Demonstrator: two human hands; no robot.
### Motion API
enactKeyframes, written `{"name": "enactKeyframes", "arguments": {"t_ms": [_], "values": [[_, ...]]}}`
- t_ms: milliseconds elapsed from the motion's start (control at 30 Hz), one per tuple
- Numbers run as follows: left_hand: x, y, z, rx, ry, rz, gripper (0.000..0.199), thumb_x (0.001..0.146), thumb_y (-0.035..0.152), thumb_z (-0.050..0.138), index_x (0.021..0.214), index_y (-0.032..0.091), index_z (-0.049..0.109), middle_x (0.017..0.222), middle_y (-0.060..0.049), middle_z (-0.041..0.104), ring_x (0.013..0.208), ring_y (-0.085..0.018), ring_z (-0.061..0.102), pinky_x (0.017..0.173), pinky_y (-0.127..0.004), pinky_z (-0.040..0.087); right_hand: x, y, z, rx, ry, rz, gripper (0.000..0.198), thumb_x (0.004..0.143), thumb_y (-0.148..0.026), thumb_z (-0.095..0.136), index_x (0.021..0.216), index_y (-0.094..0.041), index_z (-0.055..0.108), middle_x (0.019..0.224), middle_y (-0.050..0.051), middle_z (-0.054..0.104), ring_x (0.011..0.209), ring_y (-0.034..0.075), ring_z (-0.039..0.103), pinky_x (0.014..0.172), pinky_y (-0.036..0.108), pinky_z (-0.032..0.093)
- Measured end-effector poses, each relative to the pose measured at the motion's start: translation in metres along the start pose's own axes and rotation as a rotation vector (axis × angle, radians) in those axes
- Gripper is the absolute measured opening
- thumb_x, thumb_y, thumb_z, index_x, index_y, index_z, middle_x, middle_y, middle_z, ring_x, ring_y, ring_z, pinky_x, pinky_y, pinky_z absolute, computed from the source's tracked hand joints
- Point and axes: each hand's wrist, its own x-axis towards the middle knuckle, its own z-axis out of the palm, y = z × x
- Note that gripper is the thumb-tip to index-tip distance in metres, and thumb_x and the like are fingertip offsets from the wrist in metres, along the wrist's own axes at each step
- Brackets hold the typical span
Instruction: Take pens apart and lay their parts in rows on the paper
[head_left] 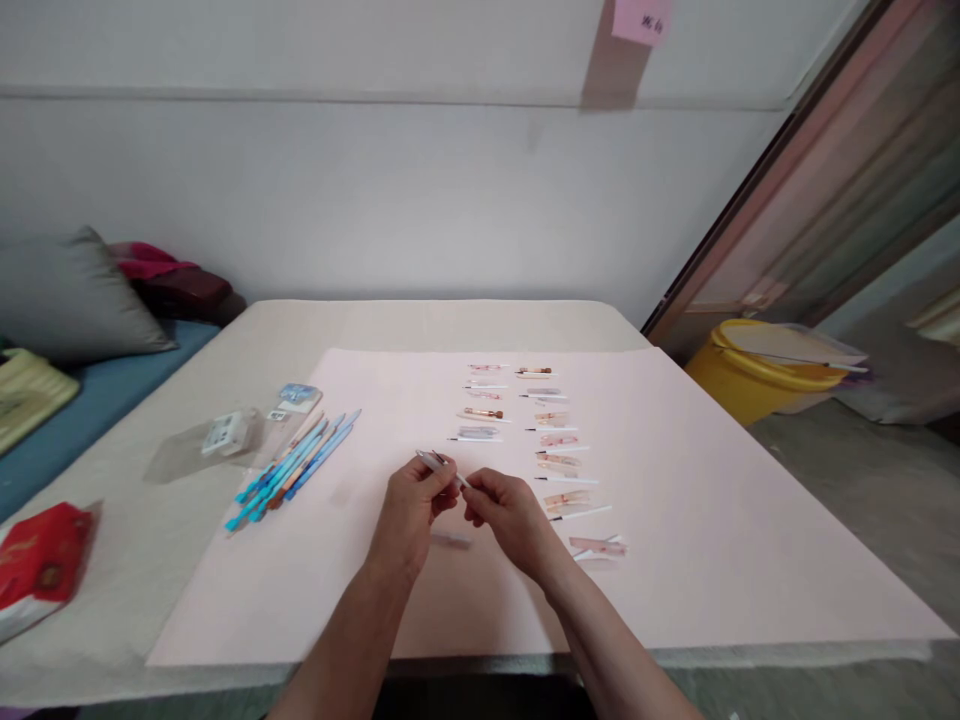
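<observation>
My left hand (411, 498) is closed around a slim pale pen barrel (429, 460), its tip showing above the fingers with a thin dark point beside it. The fingertips of my right hand (506, 502) pinch a thin white pen refill (463, 481) that reaches across to the left fingers. How far the two parts overlap is hidden by the fingers. Just below the hands, a translucent pen part (451, 540) lies on the pale pink sheet (360, 600). To the right are disassembled pens in two columns, among them a pink barrel with a white refill (598, 547).
Several blue and brown pens (289, 465) lie in a bundle at left, near a clear plastic bag (176, 452) and a small blue-white packet (298, 393). A red package (41, 560) sits at the table's left edge. A yellow bucket (739, 375) stands right of the table.
</observation>
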Motion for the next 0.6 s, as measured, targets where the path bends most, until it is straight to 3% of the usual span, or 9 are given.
{"name": "enactKeyframes", "arguments": {"t_ms": [300,433,600], "values": [[0.003,0.01,-0.007,-0.095,0.107,0.038,0.035,0.065,0.032,0.073,0.092,0.015,0.059,0.078,-0.006,0.066,0.065,-0.012,0.06,0.061,-0.024,0.046,0.003,0.0,-0.002,0.047,0.059,0.004,0.018,0.082,-0.031,0.051,0.073,-0.018,0.059,0.061,0.0,0.059,0.058,0.013,0.054,0.057,0.024,0.043],[0.006,0.013,-0.012,-0.118,0.137,0.05,0.031,0.07,0.033,0.069,0.092,0.014,0.058,0.084,-0.009,0.067,0.071,-0.014,0.062,0.064,-0.025,0.047,0.001,-0.004,-0.001,0.046,0.089,0.024,0.014,0.082,-0.03,0.05,0.084,-0.019,0.059,0.063,0.0,0.061,0.057,0.013,0.055,0.057,0.025,0.045],[0.002,0.01,-0.01,-0.015,0.129,0.032,0.024,0.072,0.036,0.067,0.081,0.016,0.056,0.087,-0.009,0.067,0.073,-0.014,0.062,0.063,-0.024,0.046,-0.001,-0.005,-0.002,-0.121,0.154,0.039,0.008,0.083,-0.027,0.048,0.084,-0.023,0.054,0.065,-0.001,0.062,0.059,0.014,0.056,0.059,0.025,0.042]]}}
